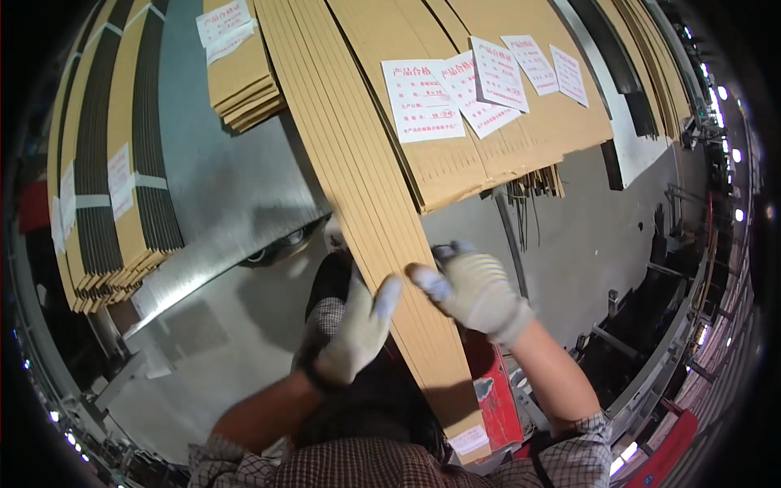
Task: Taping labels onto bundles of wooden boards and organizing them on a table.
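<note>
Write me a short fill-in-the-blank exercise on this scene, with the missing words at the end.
1. The left hand and the right hand each wear a ____.
2. The long brown piece lies ____ the two hands, with one on either side.
3. The headings on the white slips are printed in ____.
4. The bundles at the picture's left have straps coloured ____.

Missing words: glove; between; red; white.

Labels point(425, 104) lie on cardboard point(451, 169) right of the strips point(376, 207).
</note>
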Demonstrator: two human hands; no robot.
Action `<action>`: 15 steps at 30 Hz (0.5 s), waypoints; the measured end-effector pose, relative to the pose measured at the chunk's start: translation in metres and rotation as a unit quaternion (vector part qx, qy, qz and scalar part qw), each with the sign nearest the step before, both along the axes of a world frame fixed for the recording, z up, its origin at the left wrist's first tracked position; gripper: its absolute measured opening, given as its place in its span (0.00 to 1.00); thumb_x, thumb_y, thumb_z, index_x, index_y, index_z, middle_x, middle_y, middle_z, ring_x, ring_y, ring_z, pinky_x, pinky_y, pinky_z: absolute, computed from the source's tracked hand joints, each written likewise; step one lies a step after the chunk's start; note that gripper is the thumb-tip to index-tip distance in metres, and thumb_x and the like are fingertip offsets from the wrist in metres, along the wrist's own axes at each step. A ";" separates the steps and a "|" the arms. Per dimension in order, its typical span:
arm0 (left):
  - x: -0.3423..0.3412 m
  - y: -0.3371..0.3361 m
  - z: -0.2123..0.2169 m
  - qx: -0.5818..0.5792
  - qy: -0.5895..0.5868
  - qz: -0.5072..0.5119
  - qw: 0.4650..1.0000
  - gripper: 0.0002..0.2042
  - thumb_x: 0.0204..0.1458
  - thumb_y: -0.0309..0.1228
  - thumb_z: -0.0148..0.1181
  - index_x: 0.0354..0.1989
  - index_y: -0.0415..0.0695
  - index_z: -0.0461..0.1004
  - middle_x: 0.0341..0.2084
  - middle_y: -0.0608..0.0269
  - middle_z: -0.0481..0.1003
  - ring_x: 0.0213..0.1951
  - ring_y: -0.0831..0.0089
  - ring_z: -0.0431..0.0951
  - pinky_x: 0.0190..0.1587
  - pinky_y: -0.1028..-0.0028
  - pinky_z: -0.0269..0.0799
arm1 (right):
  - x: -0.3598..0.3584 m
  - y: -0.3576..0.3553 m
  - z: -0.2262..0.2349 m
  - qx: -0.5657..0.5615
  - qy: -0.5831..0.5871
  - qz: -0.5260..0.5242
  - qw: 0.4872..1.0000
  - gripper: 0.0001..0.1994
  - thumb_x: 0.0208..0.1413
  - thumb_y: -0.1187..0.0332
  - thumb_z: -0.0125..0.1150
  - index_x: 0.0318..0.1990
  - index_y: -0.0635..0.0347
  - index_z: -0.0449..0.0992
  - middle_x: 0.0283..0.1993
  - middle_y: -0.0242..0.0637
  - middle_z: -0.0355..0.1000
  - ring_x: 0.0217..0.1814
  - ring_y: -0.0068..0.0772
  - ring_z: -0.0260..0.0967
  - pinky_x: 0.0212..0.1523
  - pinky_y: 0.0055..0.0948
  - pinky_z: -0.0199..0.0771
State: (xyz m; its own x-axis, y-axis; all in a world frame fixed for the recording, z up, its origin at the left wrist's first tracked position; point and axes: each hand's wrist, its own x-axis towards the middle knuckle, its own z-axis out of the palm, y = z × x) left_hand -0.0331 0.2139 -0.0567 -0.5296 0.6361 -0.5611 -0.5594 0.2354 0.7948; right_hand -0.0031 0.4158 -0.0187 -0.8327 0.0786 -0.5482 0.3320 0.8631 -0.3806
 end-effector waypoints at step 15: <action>0.002 -0.092 -0.080 0.053 -0.039 0.120 0.991 0.07 0.61 0.30 0.60 0.34 0.40 0.78 0.31 0.60 0.79 0.34 0.74 0.77 0.37 0.73 0.73 | -0.006 0.072 -0.001 -0.060 0.173 0.119 0.976 0.10 0.51 0.54 0.70 0.33 0.47 0.86 0.34 0.26 0.79 0.34 0.33 0.70 0.53 0.40 0.65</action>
State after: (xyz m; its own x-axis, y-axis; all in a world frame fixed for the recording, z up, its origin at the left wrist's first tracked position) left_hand -0.0313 0.1215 -0.1367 -0.6311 0.5542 -0.5428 -0.6495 0.0050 0.7603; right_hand -0.0089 0.4876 -0.0195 -0.9565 -0.1875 -0.2234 -0.0396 0.8424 -0.5374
